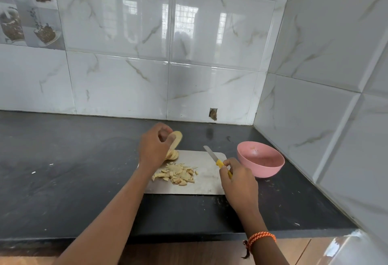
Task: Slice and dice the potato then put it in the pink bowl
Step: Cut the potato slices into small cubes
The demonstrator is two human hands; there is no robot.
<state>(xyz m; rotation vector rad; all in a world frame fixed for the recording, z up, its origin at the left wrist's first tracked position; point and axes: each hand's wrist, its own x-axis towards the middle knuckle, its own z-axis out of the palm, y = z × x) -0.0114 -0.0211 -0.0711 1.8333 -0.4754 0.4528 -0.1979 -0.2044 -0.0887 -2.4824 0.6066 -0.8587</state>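
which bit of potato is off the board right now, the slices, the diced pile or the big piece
The big potato piece, gripped in the left hand above the board's far edge. The slices and diced pile lie on the cutting board.

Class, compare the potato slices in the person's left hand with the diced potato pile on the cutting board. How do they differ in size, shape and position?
The potato slices are broad, rounded pieces; the diced pile is small, angular bits. The slices are gripped in the left hand at the cutting board's far edge, fanned together; the diced pile lies loose and scattered on the board, untouched. Both are pale yellow, with brown skin on some edges, and neither is in the pink bowl yet.
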